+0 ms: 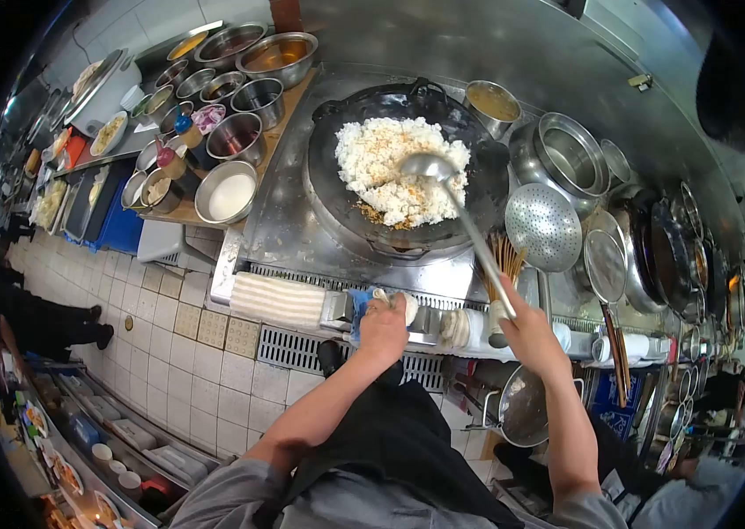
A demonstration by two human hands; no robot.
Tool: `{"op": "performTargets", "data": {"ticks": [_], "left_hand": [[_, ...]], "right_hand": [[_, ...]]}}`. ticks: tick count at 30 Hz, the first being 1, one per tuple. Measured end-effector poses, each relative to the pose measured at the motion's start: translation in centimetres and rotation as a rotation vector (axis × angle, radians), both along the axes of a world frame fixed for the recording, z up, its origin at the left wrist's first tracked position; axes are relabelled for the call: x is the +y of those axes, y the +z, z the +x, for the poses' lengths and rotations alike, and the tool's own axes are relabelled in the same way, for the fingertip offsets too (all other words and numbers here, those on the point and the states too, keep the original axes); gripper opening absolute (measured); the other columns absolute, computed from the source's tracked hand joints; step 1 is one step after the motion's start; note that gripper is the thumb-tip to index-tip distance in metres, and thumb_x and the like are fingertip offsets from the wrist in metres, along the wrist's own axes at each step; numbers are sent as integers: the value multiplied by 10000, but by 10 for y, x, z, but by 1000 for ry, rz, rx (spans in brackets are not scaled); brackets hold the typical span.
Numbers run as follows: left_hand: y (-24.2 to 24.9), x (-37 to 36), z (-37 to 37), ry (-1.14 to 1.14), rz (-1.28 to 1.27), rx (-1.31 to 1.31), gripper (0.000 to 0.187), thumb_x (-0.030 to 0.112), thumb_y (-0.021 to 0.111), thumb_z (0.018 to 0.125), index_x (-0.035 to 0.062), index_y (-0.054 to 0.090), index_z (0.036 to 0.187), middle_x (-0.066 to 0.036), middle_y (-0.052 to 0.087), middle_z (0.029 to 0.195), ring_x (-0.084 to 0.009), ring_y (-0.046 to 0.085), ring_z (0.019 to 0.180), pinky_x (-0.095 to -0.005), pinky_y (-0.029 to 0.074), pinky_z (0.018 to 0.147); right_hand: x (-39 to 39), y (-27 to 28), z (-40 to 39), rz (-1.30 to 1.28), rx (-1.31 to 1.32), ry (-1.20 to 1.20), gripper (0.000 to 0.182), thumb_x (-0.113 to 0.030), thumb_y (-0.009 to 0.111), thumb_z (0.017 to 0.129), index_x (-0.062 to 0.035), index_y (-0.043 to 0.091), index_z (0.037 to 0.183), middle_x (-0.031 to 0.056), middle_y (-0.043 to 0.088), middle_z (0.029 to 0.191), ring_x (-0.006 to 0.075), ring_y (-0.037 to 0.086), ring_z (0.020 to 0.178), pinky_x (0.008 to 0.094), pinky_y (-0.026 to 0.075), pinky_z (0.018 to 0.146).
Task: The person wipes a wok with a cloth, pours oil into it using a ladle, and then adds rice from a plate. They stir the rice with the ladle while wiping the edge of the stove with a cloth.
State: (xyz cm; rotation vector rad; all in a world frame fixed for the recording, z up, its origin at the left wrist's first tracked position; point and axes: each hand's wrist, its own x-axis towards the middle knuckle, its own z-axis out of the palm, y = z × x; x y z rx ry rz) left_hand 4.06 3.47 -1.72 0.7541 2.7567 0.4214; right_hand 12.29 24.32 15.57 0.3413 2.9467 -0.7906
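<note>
My right hand (533, 337) is wrapped round the end of a long-handled metal ladle (476, 231). Its bowl rests on a mound of white rice (394, 159) with brownish and yellowish bits, inside a big black wok (489, 198). The wok sits on the steel stove (289, 220). At the stove's front rail my left hand (384, 331) is closed on a whitish cloth (406, 307), with a blue cloth (358, 309) against its left side. The left palm and part of its fingers are hidden.
Metal bowls of sauces and liquids (229, 190) crowd the left board. Right of the wok stand a bowl of yellowish liquid (492, 102), stacked pots (570, 157), a perforated skimmer (543, 227) and a bamboo brush (504, 260). A striped towel (277, 300) covers the front rail. Other people stand nearby.
</note>
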Motion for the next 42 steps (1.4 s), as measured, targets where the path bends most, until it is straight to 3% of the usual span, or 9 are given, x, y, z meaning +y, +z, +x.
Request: {"op": "performTargets", "data": {"ticks": [7,9,12,21,29,31,35,36,42], "left_hand": [[13,-46,-36,0,412,-424,527,204,663,725,-15,492,1174,-200,615,973,-303,622,901,-368,525,714],[4,-61,-39,41,699,-630,509,206,647,751,-14,487,1183,-173,621,981,-267,630,917,-361,538,682],[15,-70,-44,481,1310,-1649,414,272,606,851,9,504,1154,-133,617,1023,-234,648,840,-337,536,733],[43,-49,-103,472,1411,-1431,454,494,413,929,77,510,1079,-86,633,927,-213,641,773,-365,516,587],[52,3,-115,741,1328,-1301,416,487,445,917,80,527,940,-68,596,723,-191,593,564,-369,463,451],[48,9,-120,809,1394,-1366,306,378,529,897,72,517,898,-54,566,680,-195,582,548,-362,463,450],[4,22,-126,899,1531,-1442,126,194,578,833,85,521,858,-55,560,676,-218,590,589,-385,499,512],[-2,19,-120,864,1531,-1293,85,135,568,818,81,518,862,-60,566,690,-222,593,598,-394,509,523],[83,-33,-52,905,1513,-1316,90,81,482,830,56,495,915,-116,576,746,-263,613,662,-420,503,512]], "right_hand": [[-30,13,14,-121,43,-139,655,-65,559,825,-151,295,1418,247,607,663,377,592,540,419,457,514],[-36,-9,13,-3,55,-121,698,-82,596,826,-170,266,1436,83,528,575,143,471,433,304,432,439],[-40,13,-35,-433,-264,-233,669,-49,568,849,-191,275,1434,21,477,532,116,450,416,286,396,400],[-39,-5,-56,58,-75,-269,611,-87,558,808,-116,355,1384,267,608,739,419,598,676,474,450,668],[-56,2,-70,-45,-154,-249,686,-33,509,820,-142,227,1436,255,623,759,363,630,698,445,478,692],[-53,-37,-48,-65,-35,-36,682,8,553,814,-142,290,1425,141,615,681,163,547,521,352,472,560],[-67,61,10,-476,-170,-173,672,8,577,801,-91,311,1410,65,485,573,78,427,470,261,400,465],[-74,84,21,-301,-248,-163,655,-10,573,798,-72,310,1395,195,625,733,261,568,600,305,466,671],[-59,142,84,-758,-624,-358,633,-71,576,853,-142,309,1423,39,553,631,38,472,451,225,409,451]]}}
